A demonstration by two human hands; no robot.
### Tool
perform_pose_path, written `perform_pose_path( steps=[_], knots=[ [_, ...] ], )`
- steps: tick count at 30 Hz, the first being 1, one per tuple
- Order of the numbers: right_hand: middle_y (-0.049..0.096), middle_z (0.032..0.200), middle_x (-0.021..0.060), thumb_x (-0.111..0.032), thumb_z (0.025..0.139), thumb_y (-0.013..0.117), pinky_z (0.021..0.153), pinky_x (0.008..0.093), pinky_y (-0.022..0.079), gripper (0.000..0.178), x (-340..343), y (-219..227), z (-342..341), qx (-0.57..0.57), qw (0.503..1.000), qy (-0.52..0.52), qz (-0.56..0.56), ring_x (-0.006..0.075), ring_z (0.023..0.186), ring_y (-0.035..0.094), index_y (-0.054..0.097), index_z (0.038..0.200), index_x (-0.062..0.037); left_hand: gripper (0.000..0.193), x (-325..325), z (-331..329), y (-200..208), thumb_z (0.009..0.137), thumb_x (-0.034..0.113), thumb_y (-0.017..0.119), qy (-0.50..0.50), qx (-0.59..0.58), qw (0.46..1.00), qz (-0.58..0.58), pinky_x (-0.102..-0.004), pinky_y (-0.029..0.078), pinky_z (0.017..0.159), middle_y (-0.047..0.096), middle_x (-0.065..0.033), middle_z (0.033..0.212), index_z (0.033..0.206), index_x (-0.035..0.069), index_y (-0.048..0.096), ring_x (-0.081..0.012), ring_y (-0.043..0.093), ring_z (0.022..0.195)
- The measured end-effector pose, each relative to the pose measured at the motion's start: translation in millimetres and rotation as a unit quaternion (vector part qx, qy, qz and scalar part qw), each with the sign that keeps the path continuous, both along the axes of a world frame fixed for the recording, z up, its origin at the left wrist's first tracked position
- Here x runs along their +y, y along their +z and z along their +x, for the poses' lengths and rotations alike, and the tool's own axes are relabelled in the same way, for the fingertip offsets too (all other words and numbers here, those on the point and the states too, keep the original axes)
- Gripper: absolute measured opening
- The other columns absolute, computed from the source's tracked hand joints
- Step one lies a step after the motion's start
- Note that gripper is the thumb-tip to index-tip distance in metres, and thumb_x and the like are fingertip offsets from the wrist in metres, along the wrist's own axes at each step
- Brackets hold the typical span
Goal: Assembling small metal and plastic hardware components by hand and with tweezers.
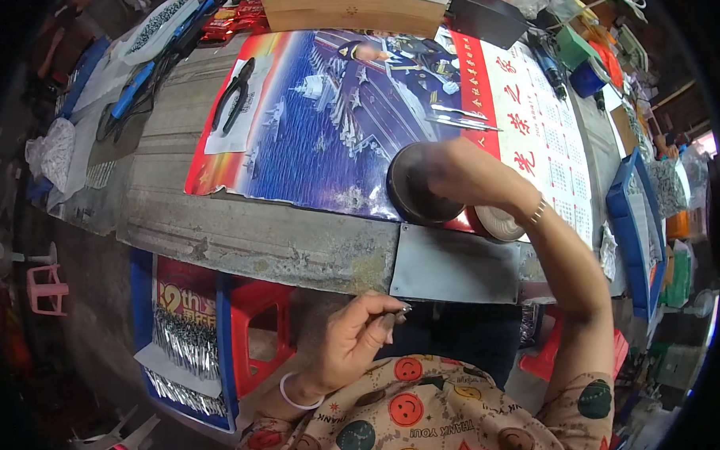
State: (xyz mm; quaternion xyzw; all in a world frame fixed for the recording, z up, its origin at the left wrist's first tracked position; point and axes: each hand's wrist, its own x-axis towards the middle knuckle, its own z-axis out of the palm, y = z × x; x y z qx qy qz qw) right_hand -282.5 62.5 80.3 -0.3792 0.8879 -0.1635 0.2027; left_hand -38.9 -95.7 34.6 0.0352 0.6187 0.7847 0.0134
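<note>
My left hand (350,340) is in front of the table's near edge, thumb and forefinger pinched on a small shiny metal piece (405,309); the piece is too small to make out further. Over a dark round bowl (405,193) on the table, my right hand (471,173) reaches in from the right. Its fingers are blurred and partly hidden, so what they hold, if anything, does not show. A pale round dish (499,222) lies partly under my right wrist. Beyond the bowl are thin metal tweezers (463,120) on a colourful poster (294,160).
Black-handled pliers (235,98) lie on paper at the poster's left. A grey plate (455,263) sits at the table's near edge. A wooden box (352,11) stands at the back. Blue trays (639,231) flank the right; another blue tray (225,349) of metal pieces and a red stool (256,328) are lower left.
</note>
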Motion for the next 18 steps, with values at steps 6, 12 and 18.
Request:
perform_pose_path(
  steps=[6, 12, 18],
  knots=[
    [0.058, 0.076, 0.0100, 0.003, 0.082, 0.057, 0.059, 0.0253, 0.048, 0.010, 60, -1, 62, -0.375, 0.794, -0.248, -0.409, 0.0167, 0.066, 0.059, 0.050, 0.081, -0.0030, 0.018, 16, -8, -2, 0.096, 0.007, 0.051, -0.036, -0.019, 0.999, 0.030, -0.0193, 0.044, 0.059, 0.058, -0.0054, 0.088, 0.110, -0.002, 0.055, -0.0060, 0.053, 0.066],
    [0.060, 0.082, 0.0092, 0.004, 0.081, 0.063, 0.063, 0.0256, 0.051, 0.012, 83, -10, 85, -0.469, 0.695, -0.258, -0.479, 0.0160, 0.068, 0.061, 0.052, 0.085, -0.0019, 0.018, 36, -20, 3, 0.096, 0.007, 0.050, -0.069, -0.020, 0.996, 0.052, -0.0187, 0.042, 0.061, 0.057, -0.0049, 0.090, 0.111, -0.002, 0.055, -0.0057, 0.050, 0.067],
    [0.062, 0.082, 0.0076, 0.003, 0.080, 0.067, 0.063, 0.0258, 0.052, 0.007, 101, 0, 104, -0.474, 0.709, -0.229, -0.469, 0.0152, 0.070, 0.062, 0.060, 0.083, 0.0016, 0.016, 53, -29, 11, 0.094, 0.005, 0.053, -0.087, -0.017, 0.996, 0.010, -0.0198, 0.043, 0.061, 0.059, -0.0068, 0.088, 0.108, -0.002, 0.057, -0.0078, 0.053, 0.068]
  ],
)
